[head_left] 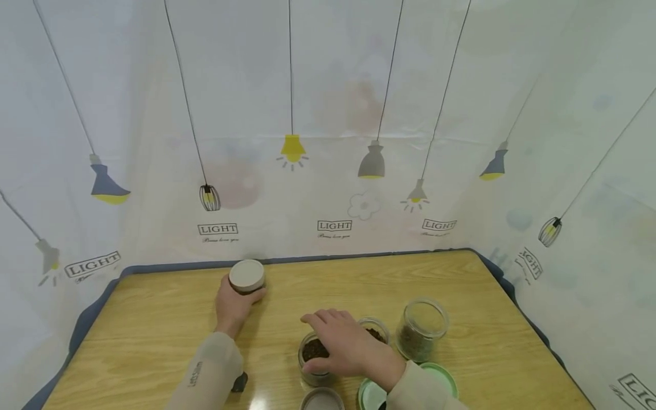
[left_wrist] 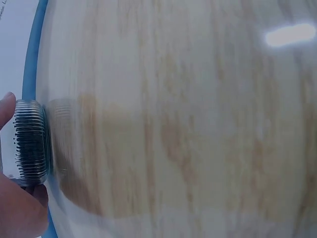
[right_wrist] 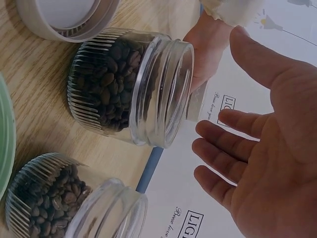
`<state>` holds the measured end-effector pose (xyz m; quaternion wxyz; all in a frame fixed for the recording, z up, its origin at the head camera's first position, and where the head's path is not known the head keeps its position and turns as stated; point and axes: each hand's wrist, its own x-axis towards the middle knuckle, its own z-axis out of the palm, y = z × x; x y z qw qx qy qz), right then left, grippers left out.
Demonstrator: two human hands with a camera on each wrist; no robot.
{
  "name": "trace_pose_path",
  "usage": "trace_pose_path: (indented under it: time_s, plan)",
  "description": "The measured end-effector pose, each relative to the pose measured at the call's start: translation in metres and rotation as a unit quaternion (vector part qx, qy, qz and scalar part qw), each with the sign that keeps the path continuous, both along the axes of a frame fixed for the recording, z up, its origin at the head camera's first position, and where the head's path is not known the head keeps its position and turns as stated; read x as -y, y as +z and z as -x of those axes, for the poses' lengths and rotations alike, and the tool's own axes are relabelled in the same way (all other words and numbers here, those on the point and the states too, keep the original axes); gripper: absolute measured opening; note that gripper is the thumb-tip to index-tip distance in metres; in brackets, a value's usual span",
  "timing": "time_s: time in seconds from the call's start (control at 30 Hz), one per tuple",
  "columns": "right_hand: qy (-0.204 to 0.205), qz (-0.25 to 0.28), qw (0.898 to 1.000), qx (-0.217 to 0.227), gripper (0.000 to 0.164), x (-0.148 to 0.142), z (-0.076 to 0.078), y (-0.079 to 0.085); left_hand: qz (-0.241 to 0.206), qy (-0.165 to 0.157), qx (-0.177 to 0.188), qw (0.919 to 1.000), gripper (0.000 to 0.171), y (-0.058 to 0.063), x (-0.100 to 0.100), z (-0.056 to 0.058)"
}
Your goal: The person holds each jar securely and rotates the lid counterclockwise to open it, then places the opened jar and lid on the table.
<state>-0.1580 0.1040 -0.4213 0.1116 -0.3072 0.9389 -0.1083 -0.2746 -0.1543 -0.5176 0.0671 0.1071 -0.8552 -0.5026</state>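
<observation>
At the table's back left, my left hand (head_left: pixel 233 310) grips a jar with a pale lid (head_left: pixel 247 274). In the left wrist view this jar (left_wrist: pixel 30 144) has ribbed glass and dark contents, with thumb and fingers on either side of it. My right hand (head_left: pixel 344 343) hovers over an uncovered ribbed jar (right_wrist: pixel 111 82) of coffee beans, its fingers spread and slightly bent, holding nothing. Beside that jar stands a second uncovered jar (right_wrist: pixel 52 198) of beans. The right hand (right_wrist: pixel 267 144) partly hides both jars in the head view.
A larger glass jar (head_left: pixel 421 330), partly filled with brown contents, stands to the right. Near the front lie a beige lid (head_left: pixel 323 400) and a green lid (head_left: pixel 445 377), with another green lid (head_left: pixel 368 393) beside it. A small dark object (head_left: pixel 239 382) is by the left sleeve.
</observation>
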Motion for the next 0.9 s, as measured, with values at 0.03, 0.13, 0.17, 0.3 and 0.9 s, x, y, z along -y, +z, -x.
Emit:
trace_pose_path:
  time_s: [0.03, 0.13, 0.17, 0.3, 0.9]
  plan:
    - [0.0, 0.002, 1.0, 0.001, 0.077, 0.0, 0.0, 0.0, 0.001, 0.002, -0.002, 1.0, 0.092, 0.001, 0.001, -0.001]
    - [-0.001, 0.006, 1.0, 0.003, 0.078, 0.0, -0.001, 0.002, -0.005, -0.001, -0.006, 1.0, 0.093, 0.004, 0.002, -0.003]
    - [-0.003, 0.006, 1.0, 0.003, 0.078, -0.001, -0.001, 0.002, -0.01, -0.004, -0.006, 0.9999, 0.093, 0.004, 0.002, -0.004]
    - [-0.007, 0.009, 1.0, 0.005, 0.078, -0.003, -0.002, 0.004, -0.024, -0.028, -0.009, 0.9993, 0.097, 0.008, 0.003, -0.007]
    - [-0.008, 0.027, 0.999, -0.016, 0.076, -0.007, -0.003, 0.004, -0.004, -0.126, -0.03, 0.9916, 0.096, 0.028, -0.005, -0.052]
